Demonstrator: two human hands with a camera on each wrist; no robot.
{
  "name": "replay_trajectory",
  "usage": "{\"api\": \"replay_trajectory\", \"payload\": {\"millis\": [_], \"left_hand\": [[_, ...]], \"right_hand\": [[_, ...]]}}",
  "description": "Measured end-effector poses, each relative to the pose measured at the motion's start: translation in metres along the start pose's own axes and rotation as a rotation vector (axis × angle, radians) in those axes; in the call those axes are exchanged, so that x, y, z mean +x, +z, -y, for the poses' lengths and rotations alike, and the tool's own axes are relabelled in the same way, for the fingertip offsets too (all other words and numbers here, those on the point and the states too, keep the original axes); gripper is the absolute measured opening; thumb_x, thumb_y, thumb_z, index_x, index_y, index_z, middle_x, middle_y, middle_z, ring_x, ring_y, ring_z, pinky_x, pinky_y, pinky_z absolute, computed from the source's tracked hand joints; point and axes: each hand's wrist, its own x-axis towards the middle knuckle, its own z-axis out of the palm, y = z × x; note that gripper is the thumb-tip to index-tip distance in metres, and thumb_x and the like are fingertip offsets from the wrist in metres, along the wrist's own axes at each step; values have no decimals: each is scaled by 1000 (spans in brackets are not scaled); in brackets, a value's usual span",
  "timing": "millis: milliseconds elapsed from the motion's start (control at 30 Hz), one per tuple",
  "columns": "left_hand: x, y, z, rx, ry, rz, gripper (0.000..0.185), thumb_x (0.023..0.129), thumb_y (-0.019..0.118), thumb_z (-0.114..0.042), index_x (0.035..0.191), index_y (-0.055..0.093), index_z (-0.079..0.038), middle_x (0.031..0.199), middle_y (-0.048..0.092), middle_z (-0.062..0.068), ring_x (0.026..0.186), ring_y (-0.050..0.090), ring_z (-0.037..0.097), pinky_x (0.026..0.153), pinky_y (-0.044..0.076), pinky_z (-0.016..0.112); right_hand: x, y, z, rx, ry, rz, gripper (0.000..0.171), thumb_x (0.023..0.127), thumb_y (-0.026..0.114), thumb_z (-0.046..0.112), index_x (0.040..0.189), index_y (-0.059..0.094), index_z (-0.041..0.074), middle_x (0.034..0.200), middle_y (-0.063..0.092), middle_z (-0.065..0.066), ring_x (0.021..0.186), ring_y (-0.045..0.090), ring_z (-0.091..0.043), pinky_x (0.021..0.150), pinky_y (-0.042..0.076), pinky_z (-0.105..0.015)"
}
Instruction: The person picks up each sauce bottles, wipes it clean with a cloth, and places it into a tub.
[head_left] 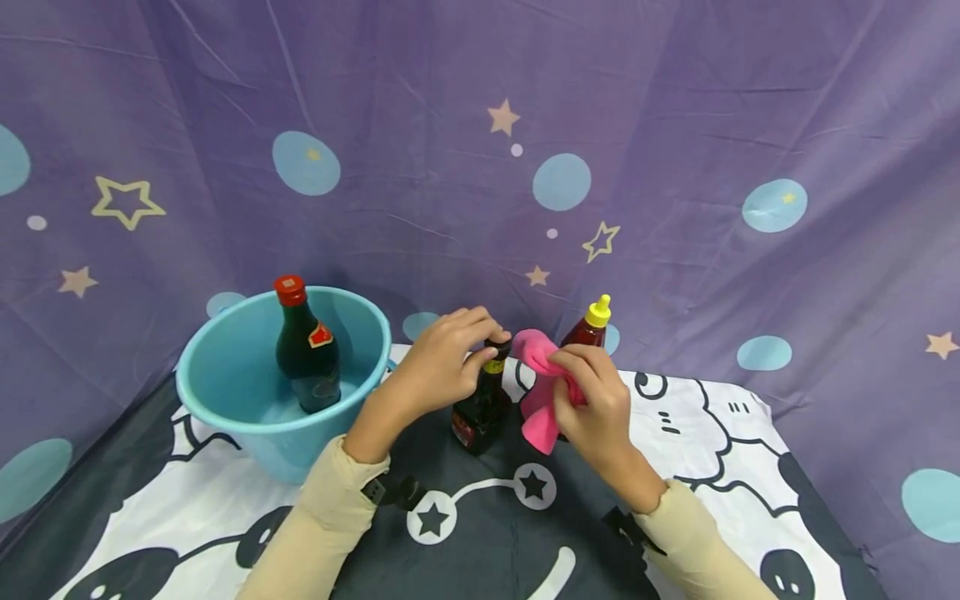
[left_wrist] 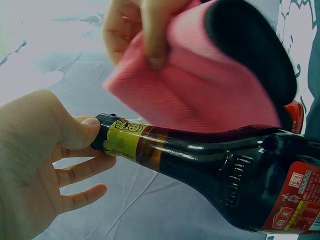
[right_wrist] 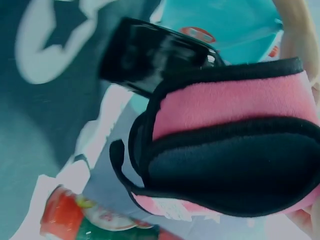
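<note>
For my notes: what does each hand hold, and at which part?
Left hand grips the dark bottle at its capped neck; right hand pinches the pink cloth mid-fold.

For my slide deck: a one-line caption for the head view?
Left hand grips a dark bottle's cap while right hand holds a pink cloth beside it.

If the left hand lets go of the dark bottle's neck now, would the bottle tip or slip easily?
Probably it tips easily: the dark sauce bottle is tall and narrow and leans on the soft tablecloth, steadied only at its cap by the left hand. Its glossy surface in the left wrist view suggests a slippery grip. It looks nearly full, so likely heavy for its size.
</note>
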Motion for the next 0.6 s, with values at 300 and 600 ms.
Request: {"api": "replay_trajectory", "payload": {"millis": [300,600], "left_hand": [[1,2,2,-14,20,-16,14,94,68,-3,106,71,-9,102,66,2,91,61,23,84,53,36],[1,1,2,-5,25,-26,18,90,69,3,102,70,-10,99,64,2,89,57,19,84,53,36]], "right_hand": [[17,17,9,81,-58,-76,24,81,61,-12,99,75,-3,96,70,-19,86,63,-30,74,52,-30],[16,28,14,74,-160,-20,23,86,61,-13,101,76,-3,98,74,-15,88,68,-30,85,58,-36]]}}
